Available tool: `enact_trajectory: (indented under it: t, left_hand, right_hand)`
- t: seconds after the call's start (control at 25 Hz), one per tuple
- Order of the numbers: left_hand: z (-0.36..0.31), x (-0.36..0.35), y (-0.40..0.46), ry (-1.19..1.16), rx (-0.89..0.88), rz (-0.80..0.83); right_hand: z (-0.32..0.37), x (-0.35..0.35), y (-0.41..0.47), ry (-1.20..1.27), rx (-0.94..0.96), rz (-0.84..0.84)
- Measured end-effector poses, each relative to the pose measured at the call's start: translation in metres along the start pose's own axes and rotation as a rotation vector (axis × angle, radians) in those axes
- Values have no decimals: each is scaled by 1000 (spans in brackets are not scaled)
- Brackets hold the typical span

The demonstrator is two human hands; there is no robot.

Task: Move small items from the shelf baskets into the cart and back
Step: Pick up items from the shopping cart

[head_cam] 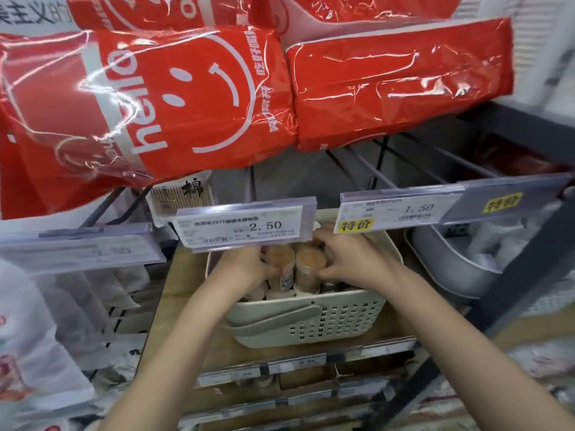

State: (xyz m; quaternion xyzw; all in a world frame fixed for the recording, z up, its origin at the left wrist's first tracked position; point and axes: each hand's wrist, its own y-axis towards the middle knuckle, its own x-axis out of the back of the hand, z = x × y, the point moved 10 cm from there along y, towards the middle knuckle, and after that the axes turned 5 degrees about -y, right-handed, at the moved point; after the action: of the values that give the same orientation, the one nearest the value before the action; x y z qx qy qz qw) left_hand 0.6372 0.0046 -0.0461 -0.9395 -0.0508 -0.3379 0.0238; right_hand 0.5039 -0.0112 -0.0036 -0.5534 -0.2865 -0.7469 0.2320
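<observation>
Two bare arms reach forward from the bottom of the view into a cream basket [311,321] on the wooden shelf [186,290]. Holes dot its front wall, and a long handle lies across that wall.

Just past that wall, the left hand [245,269] curls its fingers around one small jar [281,262] with a tan lid. The right hand [351,259] curls its fingers around the jar beside it [309,269]. The two jars stand upright and close together, right between the two hands. Under the fingers, more small jars fill the basket, but they are partly hidden.

No cart shows anywhere, so it is hard to tell how far the job has gone. It may be that the jars are being picked up, or it may be that they are being put back. Both jars sit low in the basket, so most of the moving looks left to do.

Right of the right hand sits a grey tub [451,269] with white packs inside. Above the fingers hang two price tags [239,228]. Farther up, big red shiny bags [186,94] cover the top.
</observation>
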Motion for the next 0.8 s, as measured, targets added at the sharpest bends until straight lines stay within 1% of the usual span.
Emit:
enact_trajectory:
  t: [0.12, 0.2, 0.24, 0.32, 0.36, 0.44, 0.56, 0.64, 0.72, 0.8]
  left_hand:
    - [-8, 8, -9, 45, -35, 8]
    - [-17, 18, -20, 80, -74, -19]
    - [-23, 25, -27, 147, -102, -48]
    - [-35, 34, -40, 315, -164, -112]
    - [-41, 36, -46, 351, -192, -127]
    - [-53, 31, -58, 330, -271, -131]
    - [-81, 4, -80, 334, -478, -122]
    - [-105, -28, -100, 351, -640, -62]
    - [-133, -73, -121, 354, -793, 37]
    - [-160, -120, -140, 348, -898, 127]
  right_hand:
    - [-5, -2, -1, -4, -57, 9]
    - [-6, 2, -4, 24, -96, -14]
    - [-6, 7, -8, 46, -120, -34]
    - [-7, 18, -22, 56, -176, -101]
    - [-6, 25, -33, 51, -191, -143]
    - [2, 36, -60, 8, -180, -239]
    - [8, 45, -118, -138, -201, -362]
    - [1, 44, -165, -215, -269, -393]
    - [-17, 44, -224, -258, -396, -414]
    - [-42, 42, -286, -269, -546, -427]
